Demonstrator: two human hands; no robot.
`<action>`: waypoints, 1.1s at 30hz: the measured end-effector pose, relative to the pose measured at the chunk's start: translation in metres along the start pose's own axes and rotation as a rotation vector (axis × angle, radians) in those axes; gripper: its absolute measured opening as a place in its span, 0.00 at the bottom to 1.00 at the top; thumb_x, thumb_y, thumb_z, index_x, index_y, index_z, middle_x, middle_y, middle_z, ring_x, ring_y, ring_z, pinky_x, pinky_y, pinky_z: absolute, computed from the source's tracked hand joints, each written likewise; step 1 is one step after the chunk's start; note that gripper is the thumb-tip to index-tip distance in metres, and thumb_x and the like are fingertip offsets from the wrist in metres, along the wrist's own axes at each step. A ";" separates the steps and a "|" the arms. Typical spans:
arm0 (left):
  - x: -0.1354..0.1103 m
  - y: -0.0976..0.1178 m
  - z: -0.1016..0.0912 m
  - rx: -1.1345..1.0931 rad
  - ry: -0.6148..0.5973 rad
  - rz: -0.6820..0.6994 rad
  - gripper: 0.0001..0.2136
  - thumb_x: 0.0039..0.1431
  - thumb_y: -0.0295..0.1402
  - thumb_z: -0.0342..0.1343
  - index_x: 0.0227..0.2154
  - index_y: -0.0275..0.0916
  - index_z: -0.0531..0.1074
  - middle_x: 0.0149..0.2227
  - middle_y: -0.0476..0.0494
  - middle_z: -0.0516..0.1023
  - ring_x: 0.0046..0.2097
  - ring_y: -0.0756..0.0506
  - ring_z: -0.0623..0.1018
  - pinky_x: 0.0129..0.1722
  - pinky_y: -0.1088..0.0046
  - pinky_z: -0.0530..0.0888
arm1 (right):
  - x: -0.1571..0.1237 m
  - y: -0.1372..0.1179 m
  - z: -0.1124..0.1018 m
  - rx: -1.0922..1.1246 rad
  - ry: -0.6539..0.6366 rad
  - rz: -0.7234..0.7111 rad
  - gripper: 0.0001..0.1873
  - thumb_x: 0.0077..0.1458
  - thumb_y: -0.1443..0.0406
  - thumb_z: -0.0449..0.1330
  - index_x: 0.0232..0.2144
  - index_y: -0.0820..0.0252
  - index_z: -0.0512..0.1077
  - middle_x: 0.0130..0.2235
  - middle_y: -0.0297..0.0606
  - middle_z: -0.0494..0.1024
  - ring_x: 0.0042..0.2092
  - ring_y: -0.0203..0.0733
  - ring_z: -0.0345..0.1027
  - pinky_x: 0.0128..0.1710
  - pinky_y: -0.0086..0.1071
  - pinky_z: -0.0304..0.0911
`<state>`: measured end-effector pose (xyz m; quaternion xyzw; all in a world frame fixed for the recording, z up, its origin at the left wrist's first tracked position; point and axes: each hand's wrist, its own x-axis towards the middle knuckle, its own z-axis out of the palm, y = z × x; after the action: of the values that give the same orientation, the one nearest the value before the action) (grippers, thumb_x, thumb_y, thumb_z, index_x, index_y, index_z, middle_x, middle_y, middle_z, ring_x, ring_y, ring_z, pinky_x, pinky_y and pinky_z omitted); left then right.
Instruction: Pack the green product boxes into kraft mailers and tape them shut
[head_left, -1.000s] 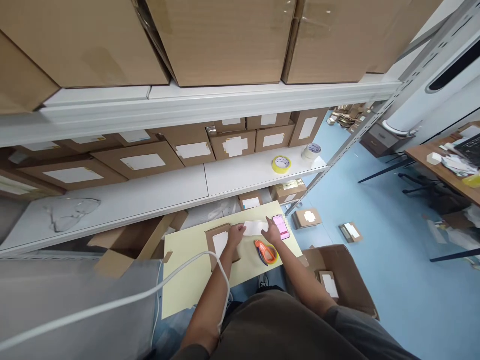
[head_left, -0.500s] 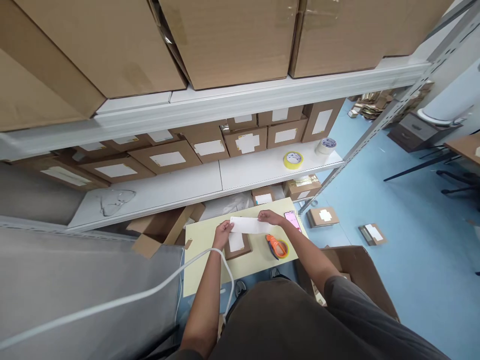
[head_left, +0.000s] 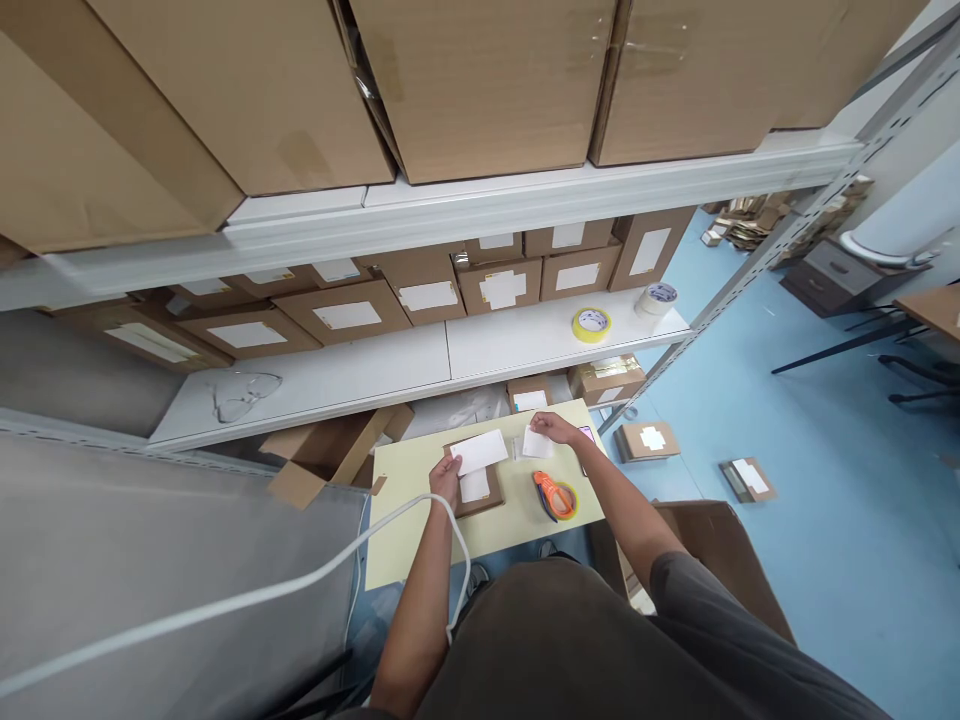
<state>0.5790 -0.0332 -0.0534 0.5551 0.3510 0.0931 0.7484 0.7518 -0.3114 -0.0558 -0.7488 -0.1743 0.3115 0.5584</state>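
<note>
My left hand (head_left: 446, 477) is closed on the end of a white paper slip (head_left: 480, 452), which it holds above a small cardboard box (head_left: 491, 490) bearing a white label (head_left: 474, 486). Over the table's far right part, my right hand (head_left: 553, 428) pinches a smaller white paper piece (head_left: 537, 443). A narrow gap parts the two papers, with a small clear strip (head_left: 516, 448) in it. Nearer to me lies an orange tape cutter (head_left: 553, 493) with a yellow-edged roll. A phone (head_left: 587, 434) is partly hidden by my right forearm.
The pale yellow table (head_left: 405, 540) stands below a white shelf (head_left: 375, 370) with labelled boxes, tape rolls (head_left: 592, 324) and glasses (head_left: 244, 397). A white cable (head_left: 300, 580) arches across the left. An open carton (head_left: 720, 540) is at my right; boxes (head_left: 646, 440) lie on the floor.
The long white paper that both hands held is now two separate pieces. My right hand has moved right with the smaller one; the left piece is tilted over the box.
</note>
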 end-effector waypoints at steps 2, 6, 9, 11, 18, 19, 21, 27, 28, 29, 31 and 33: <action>0.000 0.003 -0.002 -0.007 -0.013 0.005 0.21 0.41 0.46 0.77 0.32 0.35 0.81 0.32 0.42 0.84 0.36 0.43 0.82 0.40 0.66 0.79 | 0.000 0.003 -0.002 -0.032 -0.012 -0.016 0.17 0.57 0.51 0.67 0.34 0.57 0.74 0.32 0.34 0.78 0.35 0.41 0.69 0.38 0.33 0.65; 0.001 0.003 0.004 -0.050 0.073 -0.014 0.19 0.44 0.44 0.76 0.34 0.36 0.82 0.35 0.41 0.85 0.39 0.43 0.83 0.42 0.66 0.79 | 0.005 0.006 0.009 -0.196 0.027 -0.032 0.05 0.61 0.62 0.64 0.38 0.57 0.78 0.42 0.40 0.84 0.45 0.45 0.76 0.49 0.37 0.69; 0.004 -0.001 0.006 -0.041 0.114 -0.053 0.19 0.45 0.43 0.76 0.35 0.36 0.81 0.33 0.43 0.83 0.38 0.44 0.82 0.41 0.68 0.79 | 0.005 0.005 0.026 -0.361 0.128 -0.047 0.13 0.60 0.70 0.63 0.46 0.56 0.81 0.55 0.43 0.84 0.59 0.49 0.74 0.63 0.42 0.65; 0.004 -0.004 0.004 -0.037 0.107 -0.073 0.18 0.45 0.42 0.76 0.33 0.37 0.80 0.30 0.45 0.82 0.37 0.44 0.82 0.41 0.67 0.79 | 0.001 0.003 0.041 -0.421 0.193 -0.071 0.19 0.59 0.73 0.62 0.51 0.55 0.81 0.61 0.44 0.81 0.66 0.49 0.70 0.69 0.44 0.60; -0.011 -0.004 0.001 -0.193 0.032 -0.162 0.13 0.47 0.27 0.74 0.31 0.41 0.74 0.34 0.43 0.84 0.43 0.43 0.86 0.53 0.63 0.82 | -0.029 -0.008 0.115 -0.111 0.136 -0.066 0.11 0.65 0.61 0.63 0.47 0.55 0.82 0.51 0.42 0.86 0.53 0.49 0.79 0.57 0.42 0.71; -0.014 -0.004 0.002 -0.209 0.015 -0.159 0.13 0.47 0.26 0.73 0.31 0.41 0.74 0.35 0.43 0.84 0.43 0.43 0.86 0.54 0.62 0.82 | -0.033 -0.009 0.126 -0.054 0.138 -0.067 0.11 0.64 0.58 0.64 0.45 0.55 0.82 0.48 0.41 0.86 0.51 0.49 0.80 0.56 0.42 0.72; -0.020 -0.004 0.002 -0.247 -0.018 -0.149 0.13 0.48 0.24 0.72 0.32 0.41 0.74 0.35 0.42 0.85 0.44 0.43 0.86 0.55 0.61 0.82 | -0.038 -0.013 0.143 0.055 0.155 -0.071 0.14 0.60 0.54 0.67 0.41 0.56 0.82 0.44 0.40 0.86 0.48 0.48 0.80 0.54 0.42 0.72; -0.029 -0.001 -0.002 -0.264 -0.076 -0.101 0.11 0.51 0.25 0.71 0.33 0.40 0.75 0.39 0.40 0.86 0.47 0.43 0.87 0.60 0.60 0.80 | -0.046 -0.030 0.166 0.280 0.213 -0.053 0.18 0.55 0.48 0.68 0.37 0.56 0.80 0.39 0.40 0.86 0.44 0.48 0.80 0.47 0.40 0.74; -0.029 -0.001 -0.003 -0.266 -0.082 -0.096 0.11 0.51 0.25 0.71 0.34 0.40 0.74 0.40 0.40 0.86 0.47 0.42 0.86 0.60 0.59 0.80 | -0.047 -0.033 0.168 0.290 0.219 -0.051 0.18 0.55 0.49 0.68 0.36 0.56 0.79 0.39 0.40 0.86 0.43 0.48 0.80 0.46 0.40 0.73; -0.030 -0.001 -0.003 -0.273 -0.085 -0.093 0.12 0.51 0.25 0.72 0.34 0.40 0.74 0.40 0.40 0.86 0.48 0.42 0.86 0.61 0.58 0.80 | -0.047 -0.036 0.170 0.298 0.224 -0.049 0.17 0.55 0.49 0.68 0.36 0.56 0.78 0.38 0.40 0.86 0.43 0.47 0.81 0.46 0.39 0.73; -0.031 0.000 -0.004 -0.292 -0.088 -0.094 0.12 0.51 0.25 0.72 0.34 0.40 0.74 0.39 0.41 0.86 0.48 0.42 0.86 0.61 0.57 0.80 | -0.048 -0.040 0.173 0.309 0.236 -0.043 0.17 0.55 0.49 0.68 0.33 0.56 0.77 0.36 0.39 0.85 0.42 0.47 0.80 0.45 0.39 0.73; -0.033 0.000 -0.004 -0.307 -0.090 -0.099 0.12 0.51 0.25 0.71 0.33 0.40 0.74 0.39 0.41 0.86 0.48 0.42 0.86 0.60 0.58 0.80 | -0.048 -0.043 0.176 0.313 0.247 -0.038 0.18 0.55 0.48 0.68 0.32 0.55 0.76 0.34 0.38 0.85 0.41 0.47 0.80 0.45 0.39 0.73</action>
<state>0.5518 -0.0477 -0.0401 0.4199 0.3257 0.0834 0.8430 0.6028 -0.1989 -0.0343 -0.6820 -0.0680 0.2298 0.6910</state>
